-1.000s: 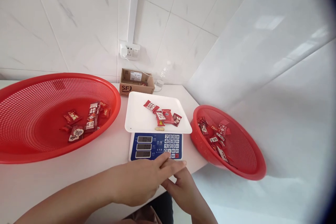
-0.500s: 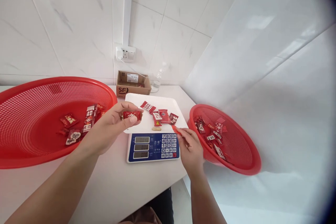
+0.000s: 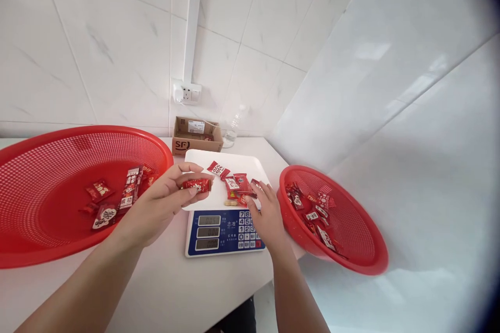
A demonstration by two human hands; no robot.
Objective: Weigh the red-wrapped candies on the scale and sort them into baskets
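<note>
My left hand is closed around a red-wrapped snack packet, held above the left side of the scale's white pan. My right hand reaches over the pan's right edge with its fingers apart, touching or just above the packets there. A small red packet lies by its thumb tip. Several more red snack packets are grouped on the pan, and one packet sits farther back. In front of them is a peanut. The scale's blue panel faces me, its right keys partly covered by my right hand.
A large red mesh basket at left and a smaller red basket at right hold some packets. Behind the scale stand a cardboard box and a clear plastic bottle. A wall socket is above.
My right hand has moved left and forward over the pan and let go of a small red packet among the others. My left hand still holds its packet. The view has tilted up slightly.
</note>
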